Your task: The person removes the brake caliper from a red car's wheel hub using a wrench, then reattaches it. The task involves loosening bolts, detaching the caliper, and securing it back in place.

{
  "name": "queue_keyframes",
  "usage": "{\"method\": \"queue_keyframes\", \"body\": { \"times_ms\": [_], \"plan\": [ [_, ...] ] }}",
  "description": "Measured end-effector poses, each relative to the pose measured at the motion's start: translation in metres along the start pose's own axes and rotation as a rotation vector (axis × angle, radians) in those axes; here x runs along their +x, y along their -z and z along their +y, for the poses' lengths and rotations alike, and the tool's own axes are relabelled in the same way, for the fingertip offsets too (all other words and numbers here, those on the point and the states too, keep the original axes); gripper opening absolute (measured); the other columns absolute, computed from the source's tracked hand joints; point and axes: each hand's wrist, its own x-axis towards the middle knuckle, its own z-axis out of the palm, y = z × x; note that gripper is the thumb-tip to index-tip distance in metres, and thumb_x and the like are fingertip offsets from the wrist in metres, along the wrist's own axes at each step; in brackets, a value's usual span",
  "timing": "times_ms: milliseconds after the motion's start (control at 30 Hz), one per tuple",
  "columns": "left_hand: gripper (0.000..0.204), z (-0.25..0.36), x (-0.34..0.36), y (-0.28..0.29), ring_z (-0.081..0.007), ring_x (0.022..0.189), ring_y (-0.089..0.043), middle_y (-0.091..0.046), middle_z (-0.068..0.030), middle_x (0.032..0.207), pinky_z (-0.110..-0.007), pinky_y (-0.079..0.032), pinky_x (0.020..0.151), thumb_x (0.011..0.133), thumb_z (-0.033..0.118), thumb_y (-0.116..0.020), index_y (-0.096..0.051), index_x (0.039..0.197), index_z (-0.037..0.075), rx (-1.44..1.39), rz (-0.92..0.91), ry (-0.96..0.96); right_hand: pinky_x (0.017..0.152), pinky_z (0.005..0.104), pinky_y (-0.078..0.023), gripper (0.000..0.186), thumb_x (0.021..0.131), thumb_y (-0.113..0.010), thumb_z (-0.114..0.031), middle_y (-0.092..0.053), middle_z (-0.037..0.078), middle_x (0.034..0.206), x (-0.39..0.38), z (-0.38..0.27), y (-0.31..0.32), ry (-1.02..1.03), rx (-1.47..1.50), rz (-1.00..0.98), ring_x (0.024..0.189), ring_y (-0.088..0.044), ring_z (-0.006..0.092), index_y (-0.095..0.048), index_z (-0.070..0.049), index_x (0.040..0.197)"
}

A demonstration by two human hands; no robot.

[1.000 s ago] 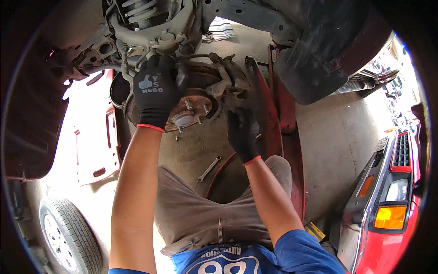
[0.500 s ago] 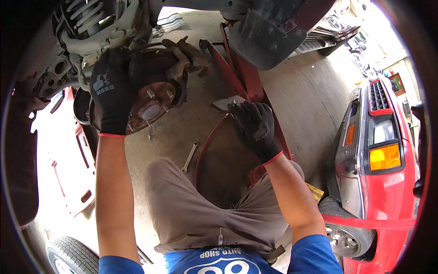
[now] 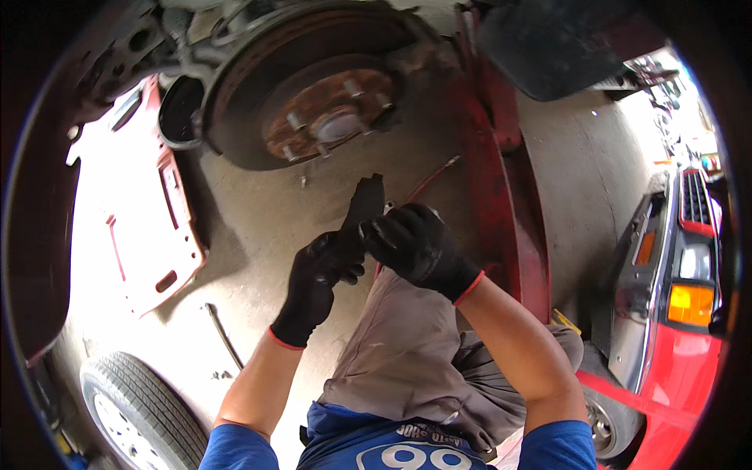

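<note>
In front of me, my left hand (image 3: pixel 319 265), in a black glove with a red cuff, is closed around the lower part of a dark flat brake pad (image 3: pixel 366 202). The pad's notched end points up and away. My right hand (image 3: pixel 413 241), gloved the same way, meets the left one, its curled fingers gripping the pad's lower right edge. A small bright metal bit (image 3: pixel 389 207) shows by the right knuckles. Beyond the hands is a brake rotor (image 3: pixel 258 117) with a rusty hub (image 3: pixel 333 110) and several wheel studs. Fingers hide the pad's lower portion.
A red floor jack (image 3: pixel 501 180) stands right of the rotor, with a thin red hose (image 3: pixel 432 178) near it. A loose wheel (image 3: pixel 141 407) and a long bar (image 3: pixel 223 335) lie at lower left, below a red panel (image 3: pixel 168 235). A red vehicle (image 3: pixel 674 352) is at right.
My left hand has come off the brake assembly, down to the pad that my right hand held. Both hands are now together on it. The view has shifted; the wrench on the floor no longer shows.
</note>
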Motion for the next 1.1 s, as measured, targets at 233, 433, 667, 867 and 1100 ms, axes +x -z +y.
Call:
{"method": "queue_keyframes", "body": {
  "times_ms": [233,433,667,867,1100],
  "plan": [
    [0.02,-0.045,-0.033,0.071,-0.0313,0.071,-0.066,-0.066,-0.0123,0.084,-0.041,-0.053,0.062,0.09,0.007,-0.065,-0.066,0.109,0.005,1.068,0.54,-0.567,0.107,0.0507,-0.043,0.038,0.09,-0.065,-0.014,-0.061,0.017,0.133,-0.027,0.042,-0.025,-0.299,0.099,-0.103,0.122,-0.057,0.0393,-0.064,-0.005,0.128],
    [0.027,-0.052,-0.056,0.109,-0.0339,0.081,-0.067,-0.068,-0.0137,0.094,-0.044,-0.055,0.069,0.088,0.009,-0.068,-0.066,0.115,0.006,1.426,0.625,-0.638,0.109,0.0468,-0.043,0.039,0.091,-0.067,-0.012,-0.057,0.019,0.137,-0.066,0.076,-0.015,-0.527,-0.016,-0.185,0.126,-0.054,0.0362,-0.062,-0.004,0.13],
    [0.028,-0.069,-0.05,0.115,-0.0318,0.078,-0.066,-0.065,-0.0138,0.09,-0.044,-0.052,0.065,0.092,0.016,-0.064,-0.064,0.117,0.003,1.51,0.572,-0.598,0.099,0.0459,-0.048,0.038,0.091,-0.069,-0.012,-0.062,0.02,0.124,-0.128,0.078,-0.007,-0.666,-0.062,-0.068,0.117,-0.059,0.0347,-0.062,-0.003,0.127],
    [0.019,-0.136,-0.003,0.156,-0.0247,0.076,-0.069,-0.068,-0.0093,0.081,-0.038,-0.051,0.062,0.098,0.018,-0.061,-0.068,0.11,0.005,0.419,0.543,0.055,0.094,0.046,-0.051,0.036,0.089,-0.072,-0.022,-0.065,0.02,0.118,-0.204,0.095,0.011,-0.863,0.198,-0.624,0.109,-0.063,0.0395,-0.066,-0.004,0.12],
    [0.043,-0.196,0.02,0.207,-0.0235,0.099,-0.069,-0.065,-0.0117,0.124,-0.034,-0.056,0.084,0.101,0.017,-0.059,-0.056,0.143,0.009,0.408,0.529,0.084,0.091,0.0446,-0.052,0.031,0.087,-0.072,-0.024,-0.068,0.017,0.113,-0.224,0.079,0.043,-0.906,0.267,-0.45,0.107,-0.064,0.038,-0.07,-0.008,0.114]
  ]
}}
